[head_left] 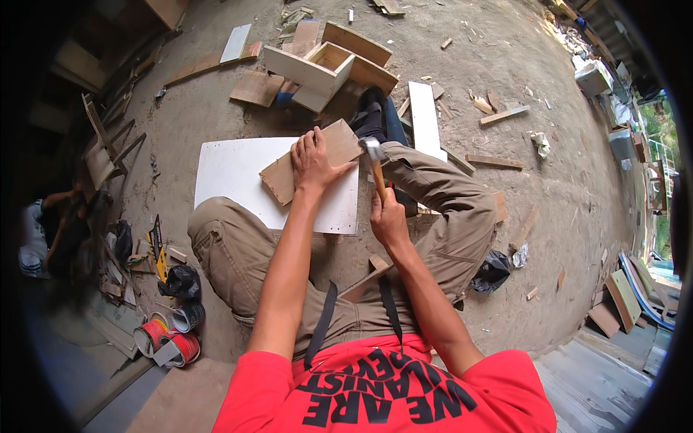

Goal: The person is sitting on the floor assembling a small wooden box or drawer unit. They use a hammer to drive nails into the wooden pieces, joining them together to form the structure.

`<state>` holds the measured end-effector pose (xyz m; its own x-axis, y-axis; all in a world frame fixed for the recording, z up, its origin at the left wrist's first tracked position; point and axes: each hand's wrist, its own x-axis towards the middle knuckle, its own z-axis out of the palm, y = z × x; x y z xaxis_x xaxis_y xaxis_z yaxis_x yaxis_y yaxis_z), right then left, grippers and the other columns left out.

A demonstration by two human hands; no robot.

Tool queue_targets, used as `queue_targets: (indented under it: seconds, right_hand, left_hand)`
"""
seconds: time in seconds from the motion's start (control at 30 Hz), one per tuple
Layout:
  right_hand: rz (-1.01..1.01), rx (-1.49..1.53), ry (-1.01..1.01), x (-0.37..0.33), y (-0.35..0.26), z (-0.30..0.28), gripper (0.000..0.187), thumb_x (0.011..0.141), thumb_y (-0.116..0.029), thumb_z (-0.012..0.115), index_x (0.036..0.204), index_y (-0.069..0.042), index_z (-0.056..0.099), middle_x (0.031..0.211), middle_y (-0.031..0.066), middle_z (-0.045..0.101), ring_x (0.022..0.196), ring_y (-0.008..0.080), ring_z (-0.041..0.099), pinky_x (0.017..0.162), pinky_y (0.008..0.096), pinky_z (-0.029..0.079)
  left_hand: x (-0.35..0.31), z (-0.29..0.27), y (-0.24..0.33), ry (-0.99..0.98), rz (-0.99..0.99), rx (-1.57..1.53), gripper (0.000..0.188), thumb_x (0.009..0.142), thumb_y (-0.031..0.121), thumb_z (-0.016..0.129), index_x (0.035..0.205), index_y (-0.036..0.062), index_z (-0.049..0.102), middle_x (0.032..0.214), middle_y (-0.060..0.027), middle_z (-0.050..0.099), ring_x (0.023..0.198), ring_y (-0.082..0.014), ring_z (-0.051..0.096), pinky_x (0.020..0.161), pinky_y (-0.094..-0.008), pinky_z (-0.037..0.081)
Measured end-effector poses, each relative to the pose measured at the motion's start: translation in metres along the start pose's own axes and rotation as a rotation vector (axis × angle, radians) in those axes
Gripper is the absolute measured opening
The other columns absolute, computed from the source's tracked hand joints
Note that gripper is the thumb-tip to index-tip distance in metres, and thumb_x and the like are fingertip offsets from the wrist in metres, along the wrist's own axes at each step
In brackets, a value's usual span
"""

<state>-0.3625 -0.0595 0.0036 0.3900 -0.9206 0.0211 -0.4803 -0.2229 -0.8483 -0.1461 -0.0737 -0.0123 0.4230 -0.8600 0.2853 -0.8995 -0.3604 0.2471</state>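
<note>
My left hand (312, 160) grips a short brown wooden board (341, 146), its fingers over the far edge and its thumb stretched along the face. The board lies slanted over a white panel (232, 172) on the ground between my legs. My right hand (390, 219) is closed round the wooden handle of a hammer (378, 175). The metal hammer head is at the board's right end; I cannot tell whether it touches. No nail can be made out there. Just beyond stands a partly built wooden box (333, 58).
A long white board (424, 115) lies by my right foot. Wood strips (504, 115) and scraps litter the ground to the right. At the left are red-rimmed cans (150, 335), a black plastic bag (180, 282) and a yellow-black saw (157, 249). Another person (54, 224) sits at far left.
</note>
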Motion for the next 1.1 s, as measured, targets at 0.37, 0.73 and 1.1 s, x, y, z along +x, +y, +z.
queue_targets:
  seconds: [0.37,0.73,1.1]
  right_hand:
    - [0.09,0.049,-0.049,0.006,-0.017,0.004,0.027,0.102,-0.025,0.053,0.097,0.002,0.053,0.073,0.029,0.063,0.073,0.0502,0.063,0.059,0.0546,0.045]
    - [0.053,0.022,-0.057,-0.002,-0.003,0.005,0.025,0.101,-0.024,0.052,0.097,0.001,0.051,0.071,0.0303,0.062,0.075,0.0512,0.063,0.06,0.056,0.046]
    - [0.045,0.077,0.007,-0.002,-0.02,0.0,0.022,0.101,-0.021,0.053,0.098,0.001,0.052,0.07,0.0285,0.061,0.071,0.0492,0.064,0.059,0.0533,0.046]
  left_hand:
    - [0.001,-0.002,0.003,-0.028,-0.001,-0.009,0.128,0.058,0.082,0.07,0.144,-0.0073,0.037,0.134,-0.0186,0.047,0.129,-0.0328,0.041,0.111,-0.0482,0.028]
    - [0.001,-0.002,0.001,-0.079,-0.029,-0.005,0.125,0.058,0.077,0.074,0.145,-0.0058,0.037,0.136,-0.0176,0.046,0.129,-0.0318,0.041,0.11,-0.0474,0.028]
    - [0.004,-0.001,-0.002,-0.048,-0.02,-0.013,0.127,0.057,0.077,0.075,0.145,-0.0056,0.037,0.137,-0.018,0.046,0.131,-0.0325,0.04,0.111,-0.0478,0.028]
